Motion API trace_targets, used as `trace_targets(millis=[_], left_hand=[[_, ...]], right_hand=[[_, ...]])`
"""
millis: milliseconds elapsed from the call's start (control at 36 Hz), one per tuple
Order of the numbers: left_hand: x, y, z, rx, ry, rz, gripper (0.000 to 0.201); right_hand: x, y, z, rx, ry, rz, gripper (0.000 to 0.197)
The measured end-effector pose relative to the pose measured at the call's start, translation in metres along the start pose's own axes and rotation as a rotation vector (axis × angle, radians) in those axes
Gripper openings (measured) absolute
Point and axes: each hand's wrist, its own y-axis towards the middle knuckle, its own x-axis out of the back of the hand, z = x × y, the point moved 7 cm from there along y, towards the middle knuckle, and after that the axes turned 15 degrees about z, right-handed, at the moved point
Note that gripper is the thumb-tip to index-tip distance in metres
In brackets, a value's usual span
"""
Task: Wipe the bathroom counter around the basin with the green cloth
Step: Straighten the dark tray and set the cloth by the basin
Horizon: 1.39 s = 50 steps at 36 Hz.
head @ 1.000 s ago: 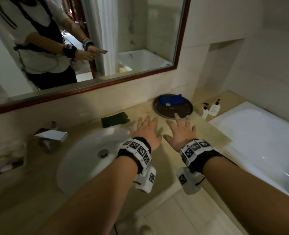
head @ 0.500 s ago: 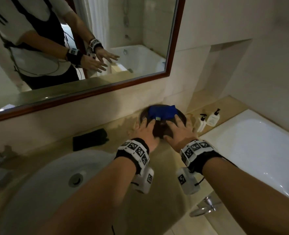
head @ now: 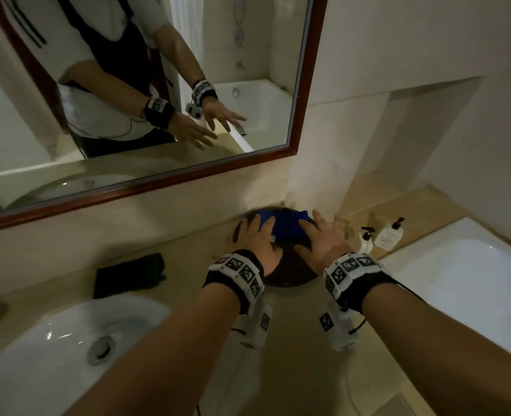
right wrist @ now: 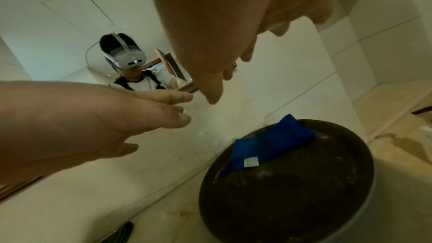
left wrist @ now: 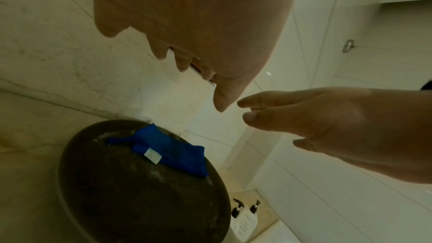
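Observation:
The green cloth (head: 129, 274) lies folded and dark on the beige counter (head: 194, 253), behind the white basin (head: 53, 349); neither hand touches it. Both hands hover over a round dark tray (head: 290, 271) to the cloth's right. My left hand (head: 257, 238) and right hand (head: 328, 241) are spread, fingers straight, holding nothing. A blue cloth (head: 287, 226) with a white label lies on the tray's far side, partly hidden by the fingers. The wrist views show the left hand (left wrist: 187, 25) and right hand (right wrist: 222, 25) a little above the tray (left wrist: 140, 200) and the blue cloth (right wrist: 271, 145).
Two white pump bottles (head: 389, 235) stand just right of the tray. A white bathtub (head: 458, 280) fills the right side. A wood-framed mirror (head: 302, 85) hangs on the wall above the counter. The basin's drain (head: 99, 349) sits at lower left.
Both hands moved forward and right, from the counter beside the basin to above the dark tray with the blue cloth. They stay spread and empty. The green cloth has not moved.

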Motion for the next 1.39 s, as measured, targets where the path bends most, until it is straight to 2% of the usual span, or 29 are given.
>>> trace_targets(millis=[222, 500, 805, 1083, 1305, 1389], left_hand=[[-0.006, 0.039, -0.014, 0.074, -0.027, 0.004, 0.075], [0.008, 0.053, 0.01, 0.202, -0.101, -0.038, 0.072], [0.019, 0.051, 0.101, 0.369, -0.136, -0.028, 0.071], [0.014, 0.041, 0.198, 0.5, -0.182, 0.072, 0.073], [0.021, 0.021, 0.271, 0.573, -0.192, -0.003, 0.075], [0.021, 0.013, 0.297, 0.592, -0.205, -0.025, 0.073]], right_hand=[[0.01, 0.036, -0.015, 0.091, -0.103, 0.031, 0.066], [0.018, 0.073, 0.038, 0.291, -0.154, 0.093, 0.062], [-0.006, 0.108, 0.127, 0.429, -0.169, 0.137, 0.062], [-0.062, 0.143, 0.214, 0.548, -0.264, 0.284, 0.065], [-0.098, 0.153, 0.272, 0.621, -0.244, 0.365, 0.066], [-0.105, 0.151, 0.29, 0.659, -0.223, 0.353, 0.064]])
